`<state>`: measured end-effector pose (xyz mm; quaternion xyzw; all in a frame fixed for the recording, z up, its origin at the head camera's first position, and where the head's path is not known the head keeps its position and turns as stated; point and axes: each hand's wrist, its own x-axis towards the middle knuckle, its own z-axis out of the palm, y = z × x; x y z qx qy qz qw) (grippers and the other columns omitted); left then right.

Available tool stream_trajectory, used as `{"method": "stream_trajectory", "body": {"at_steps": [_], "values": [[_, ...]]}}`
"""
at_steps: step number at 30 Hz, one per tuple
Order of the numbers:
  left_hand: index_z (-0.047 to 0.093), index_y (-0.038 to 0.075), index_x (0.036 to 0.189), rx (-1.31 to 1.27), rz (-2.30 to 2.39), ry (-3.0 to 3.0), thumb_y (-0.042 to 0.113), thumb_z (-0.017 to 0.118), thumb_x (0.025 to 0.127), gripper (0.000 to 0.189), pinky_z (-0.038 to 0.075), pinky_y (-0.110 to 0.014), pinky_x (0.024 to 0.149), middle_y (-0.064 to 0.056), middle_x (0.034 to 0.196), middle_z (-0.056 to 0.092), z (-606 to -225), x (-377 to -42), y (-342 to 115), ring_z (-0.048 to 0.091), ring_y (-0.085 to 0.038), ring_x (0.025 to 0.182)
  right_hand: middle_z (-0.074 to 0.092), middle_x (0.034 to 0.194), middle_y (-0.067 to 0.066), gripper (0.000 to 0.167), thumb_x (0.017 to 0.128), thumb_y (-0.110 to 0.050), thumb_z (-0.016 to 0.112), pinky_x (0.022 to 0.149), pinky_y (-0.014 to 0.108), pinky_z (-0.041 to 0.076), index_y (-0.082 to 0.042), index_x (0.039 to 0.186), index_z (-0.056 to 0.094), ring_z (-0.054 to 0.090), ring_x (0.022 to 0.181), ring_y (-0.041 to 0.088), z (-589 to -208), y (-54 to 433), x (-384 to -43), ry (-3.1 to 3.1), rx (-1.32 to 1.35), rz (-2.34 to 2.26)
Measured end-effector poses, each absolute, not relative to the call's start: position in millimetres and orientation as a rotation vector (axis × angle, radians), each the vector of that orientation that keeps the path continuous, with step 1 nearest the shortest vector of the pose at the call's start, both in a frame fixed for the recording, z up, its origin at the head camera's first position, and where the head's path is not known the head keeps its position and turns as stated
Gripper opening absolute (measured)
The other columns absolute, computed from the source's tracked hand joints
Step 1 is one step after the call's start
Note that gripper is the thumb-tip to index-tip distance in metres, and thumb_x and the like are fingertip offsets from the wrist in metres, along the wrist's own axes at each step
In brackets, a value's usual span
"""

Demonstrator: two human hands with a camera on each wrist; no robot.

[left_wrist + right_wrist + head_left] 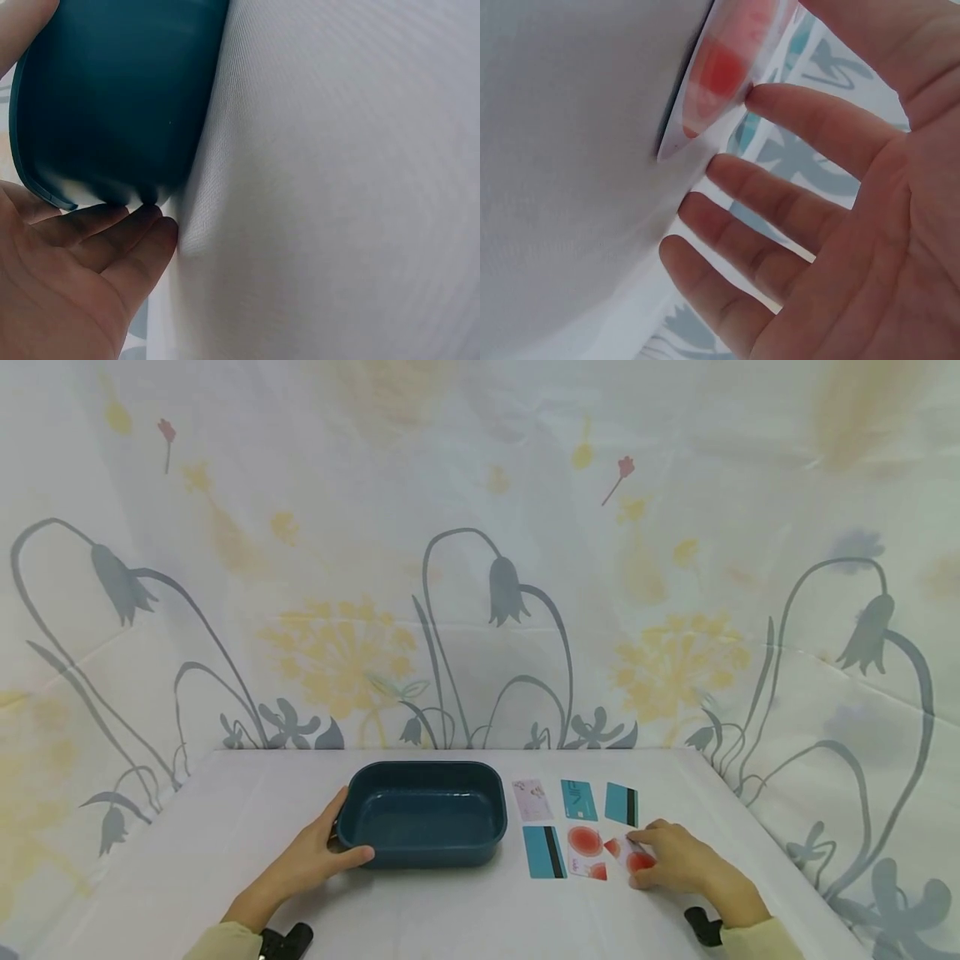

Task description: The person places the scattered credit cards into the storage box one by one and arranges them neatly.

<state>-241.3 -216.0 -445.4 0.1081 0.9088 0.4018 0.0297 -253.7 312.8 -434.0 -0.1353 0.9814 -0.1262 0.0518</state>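
Observation:
A dark teal rectangular dish stands on the table, and the left hand grips its left end. The left thumb lies along the front wall, while the other fingertips touch the end wall in the left wrist view. On the right, the right hand pinches a white card with red fruit prints between thumb and index finger. That card is tilted, with one edge raised in the right wrist view. The other fingers of that hand are spread beside it, near the white cloth.
Several other cards lie flat between dish and right hand: a pink floral card, a teal VIP card, two teal striped cards and another red-print card. A white cloth covers the table; a flower-patterned curtain hangs behind.

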Motion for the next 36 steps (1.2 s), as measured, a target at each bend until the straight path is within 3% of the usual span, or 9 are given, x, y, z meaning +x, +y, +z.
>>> {"method": "stream_trajectory", "body": {"at_steps": [7,13,19,36], "values": [[0.001,0.006,0.154,0.336,1.223,2.811,0.045,0.071,0.083,0.107,0.032,-0.059,0.103,-0.027,0.155,0.013,-445.8,-241.5,-215.9,0.032,-0.045,0.134,0.057,0.112,0.017,0.070,0.064,-0.044,0.085,0.086,0.057,0.046,0.000,0.115,0.065,0.053,0.100,0.032,-432.3,318.8,-253.9,2.981,-0.334,-0.402],[0.000,0.006,0.154,0.338,1.223,2.805,0.046,0.071,0.083,0.107,0.031,-0.060,0.103,-0.026,0.155,0.011,-445.7,-241.1,-216.3,0.028,-0.045,0.136,0.057,0.099,0.008,0.056,0.065,-0.037,0.086,0.082,0.051,0.049,-0.007,0.108,0.068,0.051,0.088,0.023,-429.2,319.8,-255.0,2.953,-0.252,-0.403],[0.000,0.007,0.154,0.331,1.229,2.796,0.046,0.071,0.083,0.108,0.031,-0.060,0.103,-0.025,0.156,0.010,-447.0,-242.0,-216.9,0.026,-0.045,0.137,0.057,0.092,0.007,0.049,0.065,-0.029,0.087,0.078,0.047,0.051,-0.009,0.105,0.065,0.053,0.084,0.022,-429.3,324.3,-254.2,2.925,-0.206,-0.518],[0.000,0.005,0.154,0.346,1.227,2.810,0.045,0.070,0.083,0.107,0.029,-0.061,0.104,-0.026,0.155,0.011,-446.0,-240.9,-216.6,0.025,-0.045,0.137,0.049,0.079,0.005,0.044,0.066,-0.020,0.087,0.067,0.034,0.043,-0.002,0.095,0.058,0.047,0.076,0.019,-430.8,325.0,-254.5,2.891,-0.187,-0.661]]}}
